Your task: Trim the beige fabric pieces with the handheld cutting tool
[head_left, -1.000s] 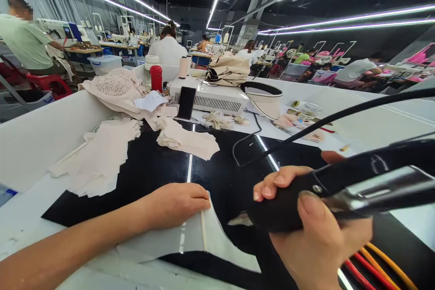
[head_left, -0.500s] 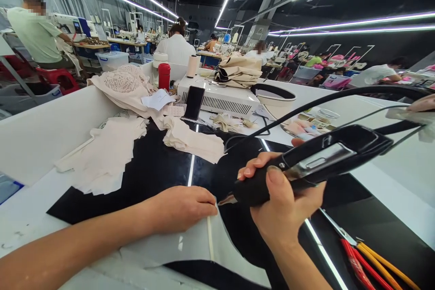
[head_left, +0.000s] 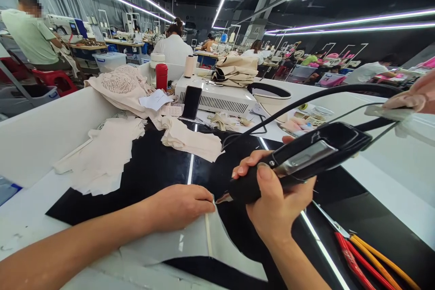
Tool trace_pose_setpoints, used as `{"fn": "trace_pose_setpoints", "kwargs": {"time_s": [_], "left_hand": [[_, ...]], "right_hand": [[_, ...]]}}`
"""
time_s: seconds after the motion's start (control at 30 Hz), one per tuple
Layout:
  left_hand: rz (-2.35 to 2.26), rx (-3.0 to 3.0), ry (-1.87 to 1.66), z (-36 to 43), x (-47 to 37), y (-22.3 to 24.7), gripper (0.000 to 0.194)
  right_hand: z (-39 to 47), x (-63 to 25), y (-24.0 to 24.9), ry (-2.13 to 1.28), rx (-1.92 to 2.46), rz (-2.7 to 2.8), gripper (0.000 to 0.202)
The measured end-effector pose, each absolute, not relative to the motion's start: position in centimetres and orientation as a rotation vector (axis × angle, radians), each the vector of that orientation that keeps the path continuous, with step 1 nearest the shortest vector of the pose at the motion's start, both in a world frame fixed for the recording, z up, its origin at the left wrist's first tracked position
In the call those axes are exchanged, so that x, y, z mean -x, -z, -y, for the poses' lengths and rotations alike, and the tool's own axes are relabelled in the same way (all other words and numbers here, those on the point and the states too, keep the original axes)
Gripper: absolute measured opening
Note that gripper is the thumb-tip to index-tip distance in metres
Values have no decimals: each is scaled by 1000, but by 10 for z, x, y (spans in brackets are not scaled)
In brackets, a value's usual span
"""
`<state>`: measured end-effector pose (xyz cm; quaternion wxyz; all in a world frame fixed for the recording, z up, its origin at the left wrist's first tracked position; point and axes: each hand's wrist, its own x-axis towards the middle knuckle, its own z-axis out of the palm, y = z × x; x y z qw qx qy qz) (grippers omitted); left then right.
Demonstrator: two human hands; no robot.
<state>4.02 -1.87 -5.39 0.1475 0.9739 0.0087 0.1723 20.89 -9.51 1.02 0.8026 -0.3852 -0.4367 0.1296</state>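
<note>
My left hand pinches the top edge of a sheer white fabric piece, which lies over the black board with a narrow cream strip running down it. Wrapped in my right hand is a black handheld tool with a silver panel. Its pointed metal tip is right beside my left fingertips, at the fabric's edge. A thick black cable leaves the tool's back end.
Stacked pale fabric pieces and a smaller stack lie beyond my hands. Red-handled and orange-handled scissors rest at right. Behind are a phone, a white machine and a red bottle. Another person's hand reaches in at right.
The tool and my right hand have shifted slightly left, the tip now nearer my left fingers. The other person's hand reaches further in from the right. The whole view has shifted slightly.
</note>
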Motion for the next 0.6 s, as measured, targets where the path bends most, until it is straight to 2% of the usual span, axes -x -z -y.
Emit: {"fn": "trace_pose_setpoints", "kwargs": {"time_s": [0.33,0.6], "left_hand": [[-11,-2783,-500,15,-39,57,32],[-36,-2768,-456,18,-40,55,34]], "right_hand": [[97,-212,-10,-208,785,945,37],[91,-211,-10,-235,801,934,39]]}}
